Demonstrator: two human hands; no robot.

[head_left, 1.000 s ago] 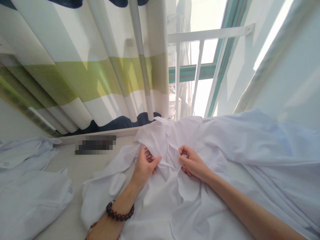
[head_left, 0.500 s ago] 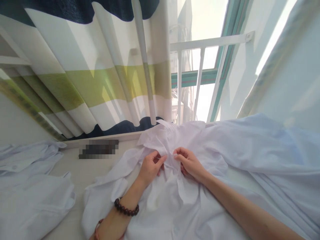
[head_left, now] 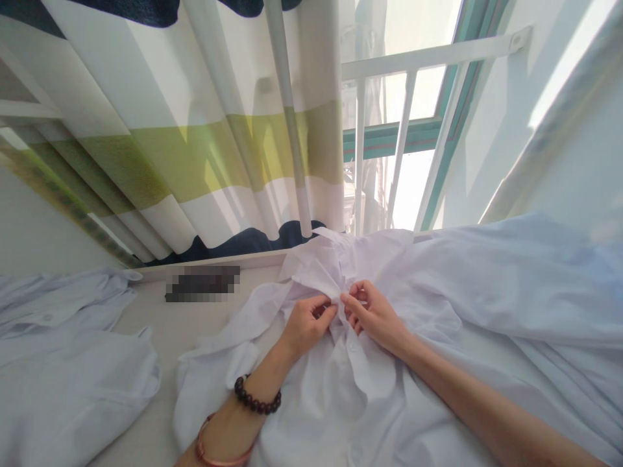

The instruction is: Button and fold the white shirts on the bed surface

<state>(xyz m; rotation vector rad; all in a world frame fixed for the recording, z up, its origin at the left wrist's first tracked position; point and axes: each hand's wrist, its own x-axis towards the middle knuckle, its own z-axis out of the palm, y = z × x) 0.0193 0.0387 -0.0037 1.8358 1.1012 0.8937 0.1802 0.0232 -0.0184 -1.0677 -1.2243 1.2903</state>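
Note:
A white button-front shirt lies spread in front of me, its collar end toward the window and its cloth gathered at the front placket. My left hand pinches the placket from the left, thumb and index finger together. From the right, my right hand grips the same strip, its thumb almost meeting the left fingertips. Whatever button lies between the fingers is hidden. Below the hands the placket hangs loose, with a small button on it. A dark bead bracelet circles my left wrist.
More white clothing lies at the left, and a long white garment stretches across the right. A blurred dark object rests by the back ledge. Behind stand a striped curtain and a white railing before the window.
My hands have come closer together on the placket, the fingertips now nearly touching. The camera view has shifted, so the scene sits slightly further right and higher.

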